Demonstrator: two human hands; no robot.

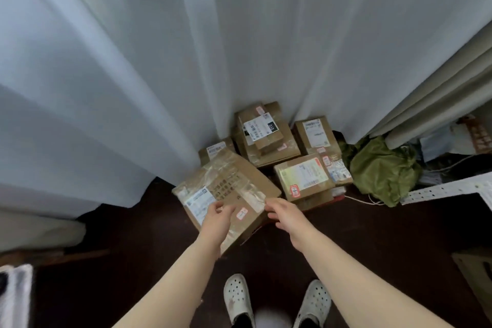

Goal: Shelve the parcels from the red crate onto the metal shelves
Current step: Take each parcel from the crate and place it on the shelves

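Note:
A large flat cardboard parcel [231, 181] with a white label and clear tape lies tilted at the front of a pile of parcels on the floor. My left hand [219, 217] rests on its near top face with relaxed fingers. My right hand [282, 214] reaches to its right corner, fingertips at the edge. Behind it sit a stack of parcels [263, 136], a tall box [316, 133] and a labelled box [303, 176]. A sliver of the red crate [336, 197] shows under the pile. A white perforated metal shelf rail [439, 189] juts in from the right.
White curtains [133, 61] hang right behind and left of the pile. A crumpled green bag [380, 168] lies to the right, with clutter beyond it. A cardboard box [476, 269] stands at lower right. My feet in white clogs [237, 298] stand on the dark floor.

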